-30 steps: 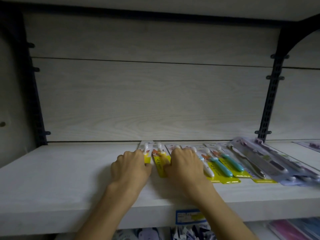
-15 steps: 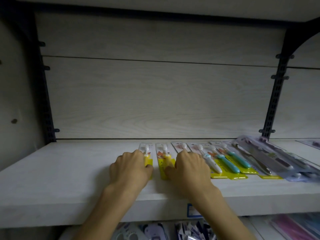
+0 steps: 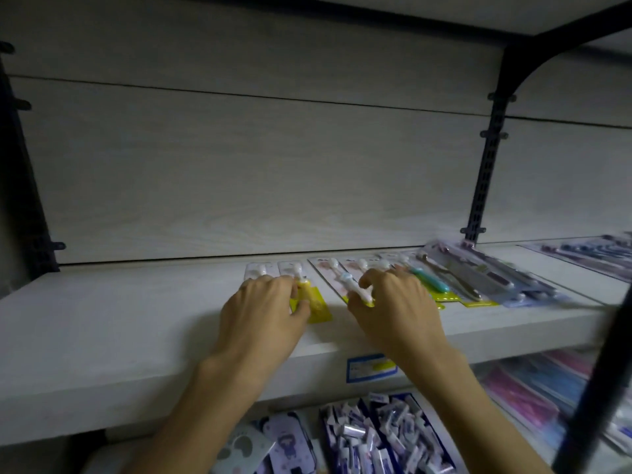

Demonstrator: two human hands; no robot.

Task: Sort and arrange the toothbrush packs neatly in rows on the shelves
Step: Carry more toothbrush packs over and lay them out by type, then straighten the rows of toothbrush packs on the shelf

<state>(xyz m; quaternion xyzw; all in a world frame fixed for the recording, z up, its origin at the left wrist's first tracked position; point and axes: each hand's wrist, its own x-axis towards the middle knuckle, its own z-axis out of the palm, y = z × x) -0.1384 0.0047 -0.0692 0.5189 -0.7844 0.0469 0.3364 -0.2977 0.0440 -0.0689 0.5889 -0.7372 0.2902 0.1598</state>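
From the head camera, a pale wood-grain shelf [image 3: 113, 333] runs across the view at chest height, backed by a matching panel and flanked by dark slotted uprights [image 3: 485, 172]. A row of toothbrush packs lies flat on the shelf, side by side, heads toward the back. The left hand [image 3: 260, 309] rests over the two leftmost packs, its fingers curled down onto the yellow-handled toothbrush pack [image 3: 313, 299] with the thumb pressed against that pack's near end, so its grip is closed on that pack. Just to the right, a bare strip of shelf separates it from the white-handled toothbrush pack [image 3: 345, 280], which the right hand [image 3: 393, 302] holds with its fingers bent over the handle and its thumb at the pack's near edge. Further right lies a teal-handled toothbrush pack [image 3: 429, 280], then larger clear blister packs [image 3: 492, 278], blurred. A blue and yellow price label [image 3: 371, 367] is stuck on the shelf's front edge. Below, the lower shelf holds a tray of small purple-and-white packets [image 3: 383, 436] and pink packs [image 3: 526, 395] to the right.
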